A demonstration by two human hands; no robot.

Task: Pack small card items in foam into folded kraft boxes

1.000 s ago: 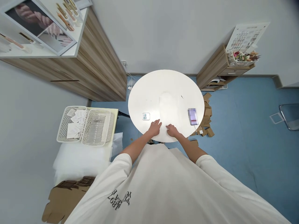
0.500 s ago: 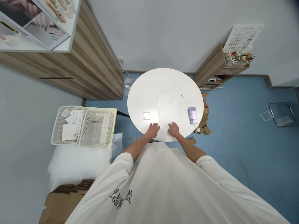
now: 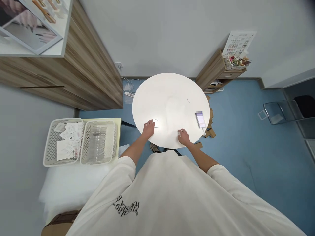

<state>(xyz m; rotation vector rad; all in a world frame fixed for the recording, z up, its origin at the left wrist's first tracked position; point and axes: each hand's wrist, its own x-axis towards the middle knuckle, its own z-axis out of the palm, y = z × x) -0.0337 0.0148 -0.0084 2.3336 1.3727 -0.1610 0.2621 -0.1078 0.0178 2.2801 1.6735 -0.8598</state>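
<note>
A white oval table [image 3: 169, 82] stands in front of me. My left hand [image 3: 148, 129] lies over its near left part, palm down with fingers outstretched. Its fingertips overlap the left side of a small, clear rectangular piece with a pale rim [image 3: 156, 123]; whether they press on it I cannot tell. My right hand [image 3: 183, 137] rests near the front edge, fingers loosely apart, index finger pointing left. Beside that fingertip lies a faint see-through sheet or film [image 3: 169, 123], whose outline is hard to make out. Nothing shows in either hand.
A phone-like device [image 3: 200, 120], partly pixelated, lies at the table's right with a white cable. Left, white baskets hold paper cards [image 3: 66, 147] and clear plastic pieces [image 3: 97, 144]. A wooden cabinet [image 3: 98, 65] stands behind left, a small shelf [image 3: 211, 70] behind right. Cardboard pieces [image 3: 211, 132] lie on the floor.
My left hand has moved left and slightly up, onto the side of the small clear piece. The right hand stays almost in place. The whole view has shifted a little.
</note>
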